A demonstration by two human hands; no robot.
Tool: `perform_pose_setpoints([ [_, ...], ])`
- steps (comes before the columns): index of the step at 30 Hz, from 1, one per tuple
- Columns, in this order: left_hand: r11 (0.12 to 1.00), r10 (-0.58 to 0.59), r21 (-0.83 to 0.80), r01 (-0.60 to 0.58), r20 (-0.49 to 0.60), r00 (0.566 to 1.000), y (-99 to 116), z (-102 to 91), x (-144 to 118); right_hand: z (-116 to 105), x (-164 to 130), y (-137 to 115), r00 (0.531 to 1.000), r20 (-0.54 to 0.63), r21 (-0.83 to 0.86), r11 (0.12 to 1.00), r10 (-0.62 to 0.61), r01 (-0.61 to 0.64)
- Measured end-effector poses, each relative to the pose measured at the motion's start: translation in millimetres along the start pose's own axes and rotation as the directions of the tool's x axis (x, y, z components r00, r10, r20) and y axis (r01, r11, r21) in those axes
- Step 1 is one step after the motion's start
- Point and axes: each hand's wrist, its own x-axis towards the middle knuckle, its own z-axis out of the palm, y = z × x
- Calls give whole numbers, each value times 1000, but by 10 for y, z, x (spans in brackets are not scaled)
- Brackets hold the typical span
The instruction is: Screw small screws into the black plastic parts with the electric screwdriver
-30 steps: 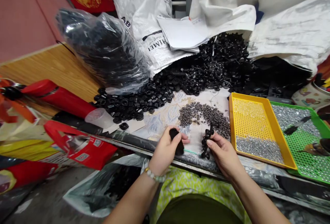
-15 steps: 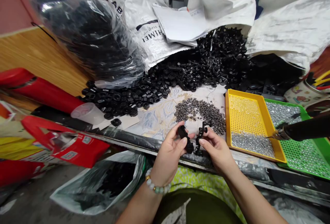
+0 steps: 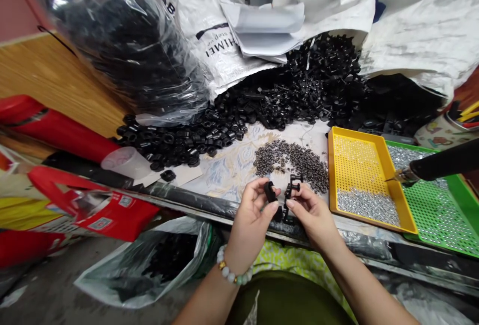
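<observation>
From the head view, the left hand [image 3: 251, 218] is pinching a smooth black plastic piece [image 3: 270, 191] and the right hand [image 3: 313, 214] is gripping a knobbly black sprue [image 3: 292, 196], both at the worktop's [image 3: 232, 168] front edge, touching. Held over the edge, a loosened pinch could be dropping either part off it. Gritty metal bits [image 3: 290, 158] are lying just beyond; 1 perforated yellow tray [image 3: 361, 170] is sitting rightward.

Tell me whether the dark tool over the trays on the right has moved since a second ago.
Yes. The dark tool has come in from the right across the green tray; its tip now sits near the yellow tray's right rim.
</observation>
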Motion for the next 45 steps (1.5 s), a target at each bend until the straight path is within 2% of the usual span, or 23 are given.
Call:
perform_pose_setpoints([
  [6,1000,-22,-2,22,-12,1000,40,25,-3,-1,-8,69,999,-3,-68,997,-34,34],
  [12,999,-45,23,44,72,996,-34,6,-14,22,-10,110,997,-32,-60,996,-64,62],
  [19,990,-126,82,119,81,989,-85,-17,-54,26,-4,96,996,-51,-93,993,-73,68],
  [28,994,-84,83,76,101,991,-140,-17,-61,23,-1,96,995,-36,-153,984,-94,87],
  [33,997,-45,66,41,68,997,-112,-10,-38,24,7,85,998,-17,-175,983,-64,60],
  [37,997,-64,-35,64,-3,998,-113,-9,9,29,29,50,998,42,-152,987,-44,50],
  [41,980,-114,-164,112,-1,993,-142,-9,39,46,67,-28,993,108,-141,990,38,-22],
  [45,969,-137,-204,138,17,990,-168,-25,42,82,100,-113,982,133,-207,973,135,-106],
])
